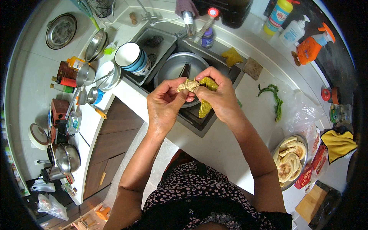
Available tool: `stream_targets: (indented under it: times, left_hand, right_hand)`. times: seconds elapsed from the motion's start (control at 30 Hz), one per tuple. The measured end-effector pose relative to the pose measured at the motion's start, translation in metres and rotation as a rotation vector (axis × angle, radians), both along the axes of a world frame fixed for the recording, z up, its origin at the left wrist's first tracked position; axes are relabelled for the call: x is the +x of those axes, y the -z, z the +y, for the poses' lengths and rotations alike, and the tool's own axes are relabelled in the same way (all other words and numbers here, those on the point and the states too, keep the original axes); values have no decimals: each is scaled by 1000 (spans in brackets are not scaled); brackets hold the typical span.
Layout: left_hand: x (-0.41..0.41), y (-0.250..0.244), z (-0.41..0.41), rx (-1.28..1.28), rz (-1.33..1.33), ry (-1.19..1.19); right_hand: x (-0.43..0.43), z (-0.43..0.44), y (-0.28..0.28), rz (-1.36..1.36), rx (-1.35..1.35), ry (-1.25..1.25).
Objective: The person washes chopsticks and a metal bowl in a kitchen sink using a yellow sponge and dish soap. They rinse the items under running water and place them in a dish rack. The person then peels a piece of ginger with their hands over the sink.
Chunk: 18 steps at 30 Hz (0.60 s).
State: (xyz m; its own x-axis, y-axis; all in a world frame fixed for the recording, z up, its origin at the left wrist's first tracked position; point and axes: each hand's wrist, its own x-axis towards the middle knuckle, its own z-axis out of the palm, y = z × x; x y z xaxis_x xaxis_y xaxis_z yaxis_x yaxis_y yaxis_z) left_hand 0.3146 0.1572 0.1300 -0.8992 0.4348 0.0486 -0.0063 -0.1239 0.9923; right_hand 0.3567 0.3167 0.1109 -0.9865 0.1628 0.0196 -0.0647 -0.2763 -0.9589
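Above the sink, my left hand [168, 100] pinches a lumpy, pale beige piece [187, 85]; its exact kind is hard to tell. My right hand [215, 93] has its fingertips at the right end of the same piece and also holds a yellow-green mesh cloth [205, 108], which hangs below the fingers. Under both hands a round metal basin [169, 67] stands in the sink, with a dark utensil [186, 70] lying inside.
Stacked bowls [128, 54] stand left of the basin. A yellow sponge [232, 57] and a brown scouring pad [252, 68] lie behind the sink's right side. Wilted green leaves [277, 100] and a metal plate of flatbreads [306, 141] are on the right counter.
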Motion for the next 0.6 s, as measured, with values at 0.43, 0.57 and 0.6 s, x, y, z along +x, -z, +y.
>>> stream_targets:
  times: [0.43, 0.57, 0.6]
  left_hand:
    - [2, 5, 1, 6, -29, 2]
    - [0, 6, -1, 101, -129, 48]
    - [-2, 5, -4, 134, -177, 52]
  right_hand:
    - [2, -3, 0, 42, 24, 31]
    - [2, 0, 2, 16, -105, 1]
    - [3, 1, 2, 6, -155, -19]
